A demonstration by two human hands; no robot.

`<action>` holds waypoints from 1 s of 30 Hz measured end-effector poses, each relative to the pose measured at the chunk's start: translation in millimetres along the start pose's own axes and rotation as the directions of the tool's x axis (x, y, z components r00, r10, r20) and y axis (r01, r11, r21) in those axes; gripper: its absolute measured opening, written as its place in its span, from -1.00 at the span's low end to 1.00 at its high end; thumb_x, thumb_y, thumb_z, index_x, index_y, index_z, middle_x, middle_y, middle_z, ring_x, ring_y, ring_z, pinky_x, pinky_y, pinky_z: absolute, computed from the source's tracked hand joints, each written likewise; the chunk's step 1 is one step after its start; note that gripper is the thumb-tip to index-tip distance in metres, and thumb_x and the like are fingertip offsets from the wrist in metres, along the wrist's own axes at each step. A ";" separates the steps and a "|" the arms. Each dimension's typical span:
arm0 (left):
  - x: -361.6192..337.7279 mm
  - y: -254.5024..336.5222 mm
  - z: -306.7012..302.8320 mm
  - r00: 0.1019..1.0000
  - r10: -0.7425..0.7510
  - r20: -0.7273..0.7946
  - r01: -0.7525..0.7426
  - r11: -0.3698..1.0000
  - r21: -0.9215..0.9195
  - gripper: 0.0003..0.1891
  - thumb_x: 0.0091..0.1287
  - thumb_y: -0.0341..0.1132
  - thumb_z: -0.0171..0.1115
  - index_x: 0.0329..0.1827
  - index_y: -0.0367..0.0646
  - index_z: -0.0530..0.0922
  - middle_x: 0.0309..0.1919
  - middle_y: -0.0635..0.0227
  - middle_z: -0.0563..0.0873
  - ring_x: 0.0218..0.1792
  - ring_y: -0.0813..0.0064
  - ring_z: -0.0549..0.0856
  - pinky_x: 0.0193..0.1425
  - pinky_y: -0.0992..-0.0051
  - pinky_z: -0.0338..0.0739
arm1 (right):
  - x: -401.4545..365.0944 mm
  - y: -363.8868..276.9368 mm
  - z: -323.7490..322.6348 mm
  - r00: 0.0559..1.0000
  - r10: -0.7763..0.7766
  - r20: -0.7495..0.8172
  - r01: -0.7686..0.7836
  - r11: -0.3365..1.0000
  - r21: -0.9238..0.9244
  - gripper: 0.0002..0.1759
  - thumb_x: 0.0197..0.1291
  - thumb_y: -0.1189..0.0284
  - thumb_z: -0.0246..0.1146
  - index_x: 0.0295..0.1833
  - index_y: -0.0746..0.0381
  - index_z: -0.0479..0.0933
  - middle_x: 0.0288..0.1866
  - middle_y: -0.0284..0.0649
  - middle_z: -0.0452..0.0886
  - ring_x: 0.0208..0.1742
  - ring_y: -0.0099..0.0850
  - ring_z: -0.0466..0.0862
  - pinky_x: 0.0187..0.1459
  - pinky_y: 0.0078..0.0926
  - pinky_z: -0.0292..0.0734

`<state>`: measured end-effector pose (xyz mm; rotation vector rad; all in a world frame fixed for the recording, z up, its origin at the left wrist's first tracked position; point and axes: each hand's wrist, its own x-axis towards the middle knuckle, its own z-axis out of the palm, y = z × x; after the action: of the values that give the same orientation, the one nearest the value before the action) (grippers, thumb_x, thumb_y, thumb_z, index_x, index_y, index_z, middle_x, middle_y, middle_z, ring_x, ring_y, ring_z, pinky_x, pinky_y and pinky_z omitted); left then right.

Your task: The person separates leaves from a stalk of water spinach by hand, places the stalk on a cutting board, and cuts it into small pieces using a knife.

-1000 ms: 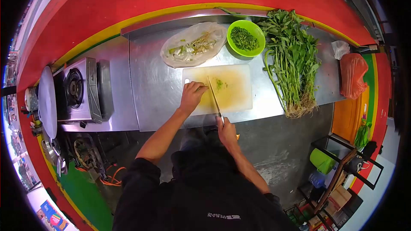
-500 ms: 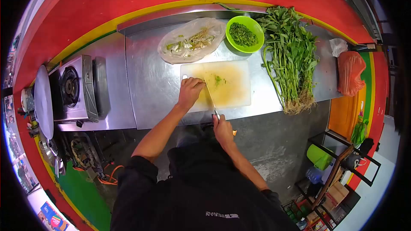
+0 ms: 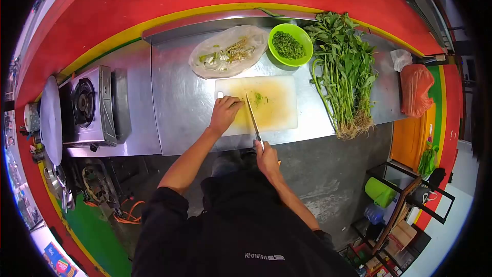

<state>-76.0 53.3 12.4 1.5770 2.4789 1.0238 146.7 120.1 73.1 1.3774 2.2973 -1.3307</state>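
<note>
A knife (image 3: 253,117) is gripped by its handle in my right hand (image 3: 267,159), at the front edge of the counter. Its blade points away from me over a white, yellow-stained cutting board (image 3: 283,115). Left of the blade, my left hand (image 3: 225,115) rests on the board with its fingers bent together; whatever they pinch is too small to make out. A few bits of chopped greens (image 3: 259,97) lie to the right of the knife tip. Behind the board, a bright green bowl (image 3: 273,50) holds finely chopped greens.
A clear plastic bag (image 3: 202,66) with root and stem trimmings lies behind the board. To the right is a large bunch of leafy greens (image 3: 348,72) with roots, then a red plastic bag (image 3: 416,92). A gas stove (image 3: 95,105) stands at the left on the steel counter (image 3: 179,118).
The knife blade has turned slightly and sits a little apart from my left fingertips, where before it was right beside them. My left hand has barely shifted; the whole view moved slightly.
</note>
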 end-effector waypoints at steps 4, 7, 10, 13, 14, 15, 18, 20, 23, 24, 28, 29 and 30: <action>0.5 -1.2 -0.9 0.999 -0.017 -0.038 0.014 0.998 -0.062 -0.83 0.24 -0.36 0.37 -0.12 -0.02 0.77 -0.15 0.53 0.72 -0.03 0.45 0.64 0.04 0.34 0.45 | -2.0 3.6 5.3 1.000 -0.001 0.006 0.001 1.000 -0.002 -0.46 0.53 0.06 0.05 -0.12 0.41 0.56 -0.33 0.36 0.63 -0.19 0.37 0.62 -0.18 0.27 0.47; 1.1 -0.5 -0.1 0.998 -0.004 -0.065 0.000 0.998 -0.062 -0.83 0.23 -0.36 0.39 -0.13 -0.02 0.77 -0.16 0.53 0.72 -0.05 0.44 0.65 0.02 0.34 0.45 | -4.0 3.8 4.4 0.999 -0.040 -0.002 0.040 0.997 -0.060 -0.47 0.53 0.05 0.05 -0.10 0.39 0.54 -0.35 0.33 0.64 -0.21 0.38 0.63 -0.18 0.28 0.47; 2.1 1.2 -1.9 0.998 -0.003 -0.059 0.002 1.000 -0.028 -0.84 0.22 -0.36 0.40 -0.14 -0.03 0.76 -0.17 0.53 0.72 -0.06 0.43 0.65 0.01 0.33 0.46 | -2.8 7.7 8.1 1.000 -0.019 0.009 0.020 0.995 -0.096 -0.45 0.53 0.05 0.04 -0.12 0.41 0.53 -0.38 0.33 0.63 -0.24 0.39 0.63 -0.19 0.29 0.49; 2.3 2.6 -1.1 0.999 -0.008 -0.054 0.008 1.000 -0.012 -0.85 0.22 -0.36 0.40 -0.16 -0.03 0.76 -0.17 0.53 0.72 -0.07 0.42 0.65 0.00 0.32 0.46 | 3.1 11.1 13.3 0.996 -0.086 -0.013 0.083 0.988 -0.133 -0.44 0.53 0.06 0.04 -0.15 0.43 0.51 -0.39 0.35 0.63 -0.27 0.40 0.63 -0.21 0.30 0.50; 2.3 3.2 -0.5 0.998 -0.014 -0.060 0.013 1.000 -0.019 -0.86 0.23 -0.35 0.39 -0.16 -0.03 0.76 -0.17 0.52 0.72 -0.08 0.42 0.65 0.00 0.32 0.46 | 4.2 11.8 15.3 0.996 -0.085 -0.015 0.082 0.988 -0.133 -0.44 0.53 0.06 0.04 -0.15 0.43 0.51 -0.39 0.35 0.63 -0.27 0.40 0.63 -0.21 0.30 0.50; 2.1 2.3 0.1 0.999 -0.008 -0.051 0.007 1.000 -0.004 -0.87 0.23 -0.34 0.39 -0.18 -0.04 0.75 -0.18 0.52 0.71 -0.08 0.41 0.65 0.00 0.31 0.46 | 5.3 9.5 16.9 0.995 -0.094 -0.027 0.089 0.982 -0.169 -0.44 0.53 0.06 0.04 -0.17 0.44 0.50 -0.39 0.36 0.63 -0.28 0.39 0.64 -0.21 0.29 0.52; 2.9 2.5 -2.8 0.999 0.006 -0.040 -0.006 1.000 0.010 -0.89 0.25 -0.34 0.38 -0.18 -0.04 0.76 -0.19 0.51 0.69 -0.09 0.41 0.65 -0.01 0.30 0.45 | 11.7 0.3 17.3 0.992 -0.113 -0.062 0.096 0.969 -0.229 -0.45 0.53 0.05 0.04 -0.19 0.42 0.49 -0.37 0.36 0.64 -0.28 0.38 0.65 -0.21 0.29 0.54; 3.5 5.9 -6.7 1.000 -0.008 -0.014 0.008 1.000 0.021 -0.88 0.26 -0.33 0.38 -0.17 -0.05 0.76 -0.20 0.49 0.67 -0.10 0.39 0.64 -0.02 0.29 0.45 | 15.7 -6.8 16.9 0.994 -0.088 -0.061 0.072 0.972 -0.224 -0.45 0.52 0.04 0.04 -0.18 0.40 0.49 -0.36 0.36 0.65 -0.25 0.38 0.66 -0.19 0.29 0.54; 3.6 5.4 -9.3 0.999 -0.038 0.027 0.039 0.999 -0.021 -0.86 0.28 -0.32 0.38 -0.14 -0.07 0.77 -0.20 0.45 0.67 -0.08 0.36 0.63 -0.05 0.28 0.46 | 17.9 -3.8 14.6 0.994 -0.093 -0.052 0.084 0.985 -0.149 -0.44 0.51 0.05 0.05 -0.16 0.42 0.51 -0.34 0.39 0.64 -0.20 0.39 0.65 -0.14 0.29 0.53; 2.4 2.7 -7.4 0.999 -0.037 0.027 0.037 0.999 -0.021 -0.86 0.28 -0.32 0.38 -0.14 -0.07 0.77 -0.20 0.45 0.67 -0.08 0.36 0.63 -0.05 0.28 0.46 | 17.1 -5.5 12.0 0.994 -0.096 -0.054 0.089 0.990 -0.112 -0.44 0.51 0.05 0.05 -0.15 0.43 0.51 -0.33 0.40 0.64 -0.18 0.39 0.65 -0.13 0.29 0.53; 1.1 -4.0 -3.3 1.000 0.002 -0.029 -0.004 0.998 -0.062 -0.86 0.27 -0.32 0.39 -0.15 -0.07 0.78 -0.22 0.46 0.71 -0.11 0.37 0.64 -0.06 0.30 0.46 | 11.6 -9.0 1.0 0.998 -0.055 -0.034 0.053 0.997 -0.051 -0.42 0.51 0.05 0.07 -0.18 0.46 0.54 -0.32 0.42 0.62 -0.17 0.40 0.63 -0.13 0.27 0.52; 1.0 -4.9 -3.9 0.999 -0.003 -0.031 0.001 0.998 -0.069 -0.86 0.26 -0.32 0.39 -0.15 -0.06 0.78 -0.23 0.47 0.72 -0.12 0.38 0.65 -0.07 0.31 0.46 | 9.7 -8.2 1.1 0.998 -0.053 -0.036 0.051 0.997 -0.054 -0.42 0.51 0.05 0.07 -0.18 0.46 0.54 -0.32 0.42 0.62 -0.17 0.40 0.63 -0.13 0.27 0.52; 0.8 -5.6 -3.3 0.999 -0.009 -0.033 0.007 0.997 -0.076 -0.86 0.26 -0.31 0.39 -0.15 -0.05 0.79 -0.24 0.49 0.73 -0.13 0.39 0.65 -0.07 0.32 0.45 | 7.4 -6.9 2.4 0.997 -0.071 -0.041 0.068 0.996 -0.061 -0.41 0.50 0.05 0.07 -0.19 0.46 0.54 -0.33 0.42 0.62 -0.19 0.40 0.64 -0.14 0.27 0.52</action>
<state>-82.0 50.7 12.2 1.5397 2.4346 1.1375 136.6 121.8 72.0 1.3324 2.4131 -1.2524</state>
